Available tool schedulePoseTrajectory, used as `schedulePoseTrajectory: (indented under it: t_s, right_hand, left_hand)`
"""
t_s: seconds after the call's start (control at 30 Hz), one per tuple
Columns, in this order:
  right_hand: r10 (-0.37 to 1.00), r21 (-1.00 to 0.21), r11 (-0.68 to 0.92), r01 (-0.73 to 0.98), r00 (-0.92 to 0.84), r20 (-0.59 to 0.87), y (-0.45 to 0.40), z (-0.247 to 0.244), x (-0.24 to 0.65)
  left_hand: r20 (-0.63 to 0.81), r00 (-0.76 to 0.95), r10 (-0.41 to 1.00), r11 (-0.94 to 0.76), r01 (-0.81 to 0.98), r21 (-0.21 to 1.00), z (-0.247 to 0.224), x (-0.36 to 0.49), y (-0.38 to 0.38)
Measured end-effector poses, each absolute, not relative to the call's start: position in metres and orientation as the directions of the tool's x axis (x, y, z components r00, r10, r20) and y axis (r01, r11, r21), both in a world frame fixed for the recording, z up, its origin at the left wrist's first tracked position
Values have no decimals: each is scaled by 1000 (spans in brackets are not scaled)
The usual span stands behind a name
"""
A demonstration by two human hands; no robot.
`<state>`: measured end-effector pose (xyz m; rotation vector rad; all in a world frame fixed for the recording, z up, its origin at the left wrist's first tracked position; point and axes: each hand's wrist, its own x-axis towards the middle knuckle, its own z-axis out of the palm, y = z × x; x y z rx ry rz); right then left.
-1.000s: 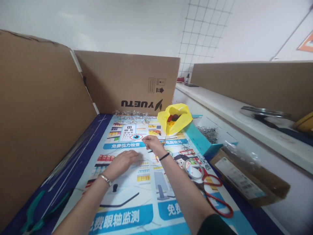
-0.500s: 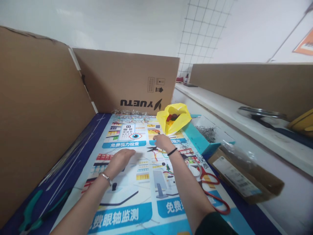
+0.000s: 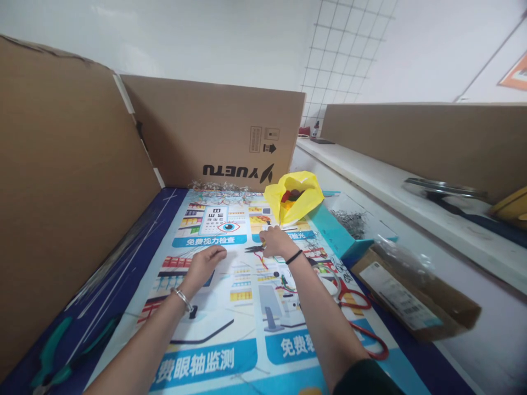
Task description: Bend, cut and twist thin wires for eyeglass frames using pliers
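Note:
My right hand (image 3: 276,242), with a black band at the wrist, is closed over the handles of a small pair of pliers (image 3: 254,249) lying on the printed sheet. The dark jaws stick out to its left. My left hand (image 3: 205,267), wearing a silver bracelet, hovers above the sheet with thumb and fingertips pinched together; whatever is between them is too small to make out. Just beyond my right hand stands an open yellow bag (image 3: 302,206) with red, brown and yellow items inside. Red-handled scissors (image 3: 357,300) lie beside my right forearm.
Cardboard walls (image 3: 197,131) enclose the left and back. Tangled wire (image 3: 222,187) lies along the back. A light-blue box (image 3: 335,233) holds dark wire bits, near a brown carton (image 3: 405,288). Green-handled pliers (image 3: 53,356) rest at lower left. A white ledge (image 3: 370,170) runs along the right.
My right hand has come down and closed over the handles of the small pliers. The fingertips of my left hand have drawn together into a pinch.

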<state>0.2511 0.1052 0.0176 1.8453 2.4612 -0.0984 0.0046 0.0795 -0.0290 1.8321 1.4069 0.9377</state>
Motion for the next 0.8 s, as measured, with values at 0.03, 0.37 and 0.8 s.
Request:
schedulePoseTrajectory:
  t_s: [0.03,0.37,0.8]
  right_hand:
    - [958,-13,278,960,-278,-75,105,17,251]
    - [969,-146,234,961,-218,114,117,6,250]
    - [850,-515,512,687,-322,417,95,-13,183]
  left_hand:
    - [157,173,972,-223,496,839,-31,5,80]
    - [106,94,990,-116,110,987,-37,4,84]
    - [186,-98,978,-178,81,981,-34,1,85]
